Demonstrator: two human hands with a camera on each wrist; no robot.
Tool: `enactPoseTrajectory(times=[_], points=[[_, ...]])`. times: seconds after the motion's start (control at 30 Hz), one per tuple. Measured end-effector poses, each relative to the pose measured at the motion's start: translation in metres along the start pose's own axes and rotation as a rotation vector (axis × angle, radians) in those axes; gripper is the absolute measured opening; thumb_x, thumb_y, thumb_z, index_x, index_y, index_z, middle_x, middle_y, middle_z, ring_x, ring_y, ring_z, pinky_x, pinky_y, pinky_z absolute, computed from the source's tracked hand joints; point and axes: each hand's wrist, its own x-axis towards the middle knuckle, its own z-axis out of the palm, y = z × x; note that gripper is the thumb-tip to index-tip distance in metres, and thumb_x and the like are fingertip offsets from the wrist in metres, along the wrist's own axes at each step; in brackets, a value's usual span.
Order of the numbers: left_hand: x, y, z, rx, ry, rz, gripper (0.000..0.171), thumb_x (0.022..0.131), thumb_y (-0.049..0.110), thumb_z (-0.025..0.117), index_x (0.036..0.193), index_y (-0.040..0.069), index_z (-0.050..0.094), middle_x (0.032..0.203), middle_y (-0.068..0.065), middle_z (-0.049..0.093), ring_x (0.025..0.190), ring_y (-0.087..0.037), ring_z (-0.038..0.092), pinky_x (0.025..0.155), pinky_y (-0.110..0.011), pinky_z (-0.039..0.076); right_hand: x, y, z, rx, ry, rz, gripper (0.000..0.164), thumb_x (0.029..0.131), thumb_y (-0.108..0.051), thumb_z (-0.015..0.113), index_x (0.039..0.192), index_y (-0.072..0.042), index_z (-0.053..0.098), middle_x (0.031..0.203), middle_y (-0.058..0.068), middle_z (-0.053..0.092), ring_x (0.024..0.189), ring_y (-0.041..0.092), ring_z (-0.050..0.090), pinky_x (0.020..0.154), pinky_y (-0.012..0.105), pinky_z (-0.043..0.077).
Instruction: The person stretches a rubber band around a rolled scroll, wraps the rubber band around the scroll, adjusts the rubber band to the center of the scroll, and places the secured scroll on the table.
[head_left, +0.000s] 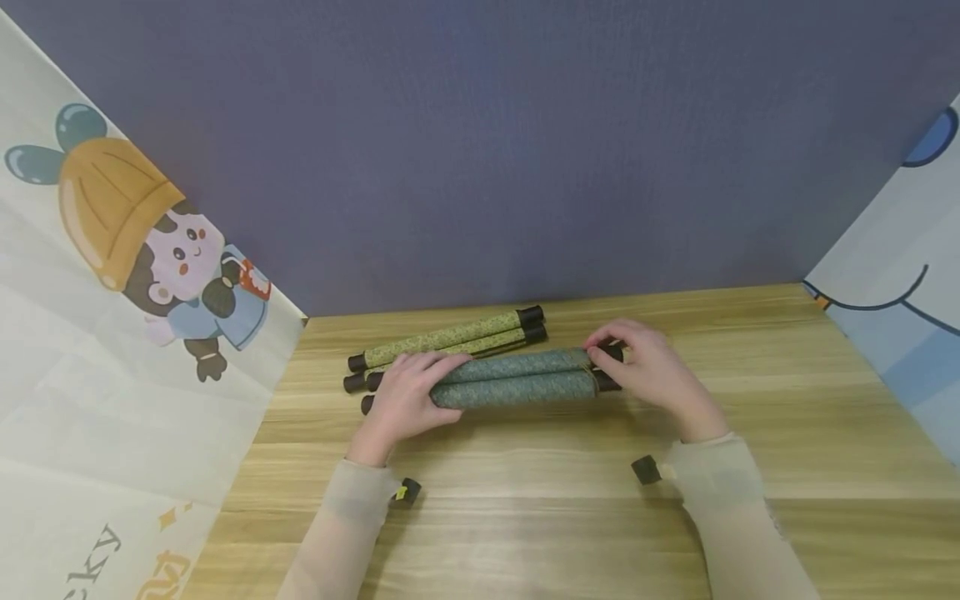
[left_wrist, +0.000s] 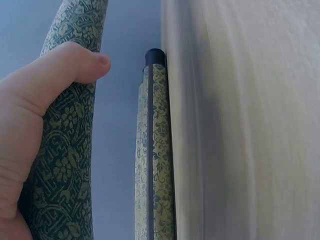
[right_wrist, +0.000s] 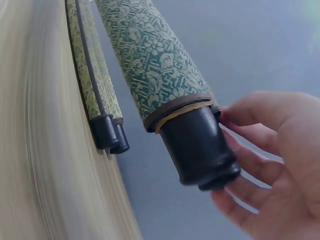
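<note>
the left hand (head_left: pixel 408 396) grasps the green scroll (head_left: pixel 517 388); the right hand (head_left: pixel 654 373) pinches its dark end, presumably keeping it level above the counter (head_left: pixel 525 500), near the yellow scroll (head_left: pixel 442 339).

the left hand (head_left: pixel 412 392) grips a teal double roll (head_left: pixel 517 388) near its left end — the right hand (head_left: pixel 654 367) holds its dark right end — and beyond it a yellow-green double roll (head_left: pixel 442 338) lies on the wooden table (head_left: pixel 525 533).
</note>
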Motion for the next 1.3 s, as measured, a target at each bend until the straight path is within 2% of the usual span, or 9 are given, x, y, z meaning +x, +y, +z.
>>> enactPoseTrajectory(times=[0.1, 0.23, 0.37, 0.5, 0.67, 0.93, 1.07, 1.3], points=[[-0.001, -0.002, 0.0, 0.019, 0.017, -0.02, 0.092, 0.067, 0.041, 0.105, 0.15, 0.023, 0.067, 0.12, -0.006, 0.073, 0.106, -0.028, 0.071, 0.094, -0.052, 0.055, 0.0, 0.0, 0.0, -0.046, 0.07, -0.023, 0.013, 0.107, -0.017, 0.071, 0.114, -0.01, 0.079, 0.124, 0.013, 0.072, 0.117, 0.038, 0.066, 0.095, 0.062, 0.055], [-0.001, -0.002, -0.002, 0.024, 0.02, -0.042, 0.091, 0.068, 0.038, 0.104, 0.15, 0.023, 0.067, 0.121, -0.007, 0.074, 0.107, -0.03, 0.072, 0.094, -0.053, 0.056, 0.0, 0.0, 0.001, -0.09, 0.147, -0.053, 0.007, 0.103, -0.015, 0.075, 0.106, -0.011, 0.08, 0.11, 0.009, 0.071, 0.103, 0.03, 0.065, 0.087, 0.055, 0.054], [0.001, 0.0, -0.003, 0.025, 0.006, -0.06, 0.091, 0.069, 0.039, 0.104, 0.15, 0.023, 0.067, 0.123, -0.008, 0.075, 0.109, -0.031, 0.072, 0.094, -0.054, 0.056, 0.001, 0.0, 0.004, -0.132, 0.148, -0.073, 0.007, 0.1, -0.018, 0.08, 0.096, -0.013, 0.082, 0.088, -0.002, 0.066, 0.082, 0.018, 0.059, 0.074, 0.04, 0.051], [0.001, 0.002, -0.005, 0.035, 0.01, -0.064, 0.091, 0.068, 0.039, 0.105, 0.15, 0.022, 0.067, 0.124, -0.009, 0.075, 0.11, -0.033, 0.073, 0.097, -0.057, 0.056, 0.003, -0.004, 0.007, -0.161, 0.125, -0.055, 0.013, 0.097, -0.024, 0.085, 0.091, -0.013, 0.083, 0.079, -0.005, 0.063, 0.07, 0.014, 0.054, 0.064, 0.032, 0.047], [0.002, 0.004, -0.005, 0.052, 0.032, -0.057, 0.091, 0.067, 0.038, 0.105, 0.149, 0.02, 0.068, 0.125, -0.01, 0.075, 0.11, -0.034, 0.073, 0.098, -0.06, 0.055, 0.003, -0.005, 0.01, -0.159, 0.126, -0.042, 0.015, 0.092, -0.025, 0.091, 0.089, -0.012, 0.084, 0.076, -0.005, 0.061, 0.067, 0.013, 0.054, 0.061, 0.03, 0.046], [0.003, 0.007, -0.007, 0.059, 0.041, -0.053, 0.094, 0.067, 0.038, 0.107, 0.15, 0.02, 0.067, 0.124, -0.011, 0.075, 0.108, -0.034, 0.073, 0.095, -0.059, 0.056, 0.005, -0.005, 0.013, -0.14, 0.13, -0.096, 0.008, 0.096, -0.014, 0.085, 0.094, -0.007, 0.084, 0.079, -0.005, 0.062, 0.07, 0.011, 0.054, 0.062, 0.028, 0.047], [0.004, 0.008, -0.007, 0.065, 0.046, -0.054, 0.093, 0.067, 0.036, 0.107, 0.15, 0.02, 0.068, 0.124, -0.01, 0.075, 0.108, -0.035, 0.073, 0.092, -0.057, 0.056, 0.005, -0.006, 0.014, -0.118, 0.12, -0.082, 0.008, 0.097, -0.013, 0.084, 0.098, -0.005, 0.083, 0.082, -0.004, 0.062, 0.073, 0.013, 0.055, 0.063, 0.027, 0.048], [0.003, 0.009, -0.003, 0.055, 0.05, -0.085, 0.094, 0.067, 0.037, 0.107, 0.15, 0.019, 0.067, 0.123, -0.012, 0.077, 0.108, -0.035, 0.073, 0.093, -0.057, 0.055, 0.006, -0.008, 0.016, -0.102, 0.091, -0.032, 0.007, 0.102, -0.011, 0.076, 0.097, -0.009, 0.08, 0.086, 0.0, 0.06, 0.076, 0.016, 0.053, 0.066, 0.03, 0.046]])
